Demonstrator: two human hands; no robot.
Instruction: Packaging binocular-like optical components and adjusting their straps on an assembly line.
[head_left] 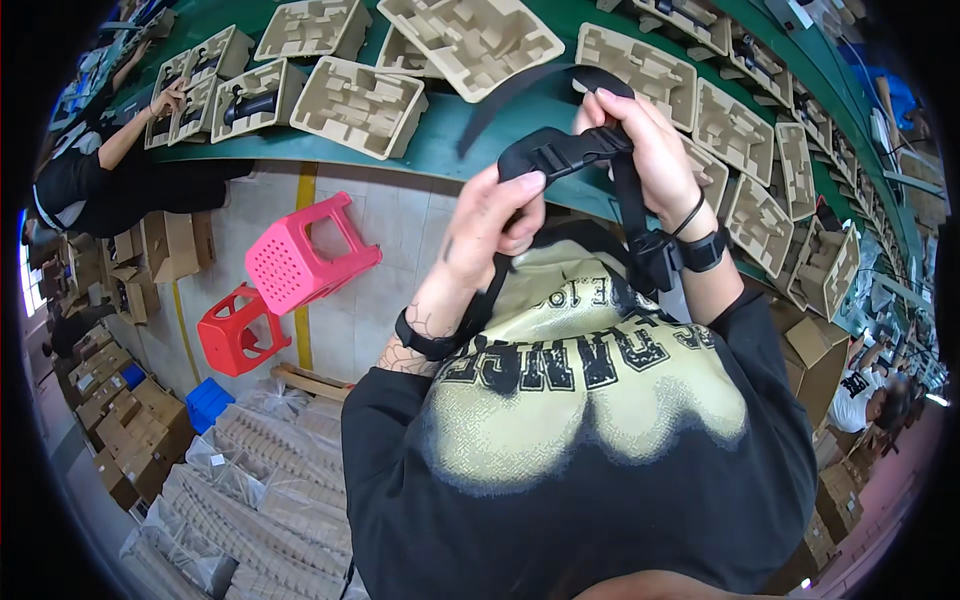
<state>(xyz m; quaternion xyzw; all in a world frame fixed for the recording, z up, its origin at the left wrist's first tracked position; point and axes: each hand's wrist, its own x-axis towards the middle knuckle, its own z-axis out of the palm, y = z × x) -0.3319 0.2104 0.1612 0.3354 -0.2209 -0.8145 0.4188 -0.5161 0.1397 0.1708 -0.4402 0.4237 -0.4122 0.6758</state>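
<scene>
Left hand (495, 218) and right hand (648, 150) over there are both clamped on a black webbing strap (502, 105), its plastic side-release buckle (565, 154) lying between them. They hold it up before the wearer's chest, by the near edge of the green surface (450, 145), where tan molded-pulp trays (357, 106) sit. Off to the left, a pink plastic stool (285, 268) stands beside a red one (217, 340).

On my feed, the green table (440, 150) bears beige trays (360, 105); beside it, the tiled floor (400, 215) carries a pink stool (290, 265) and, farther off, a red stool (222, 345).
</scene>
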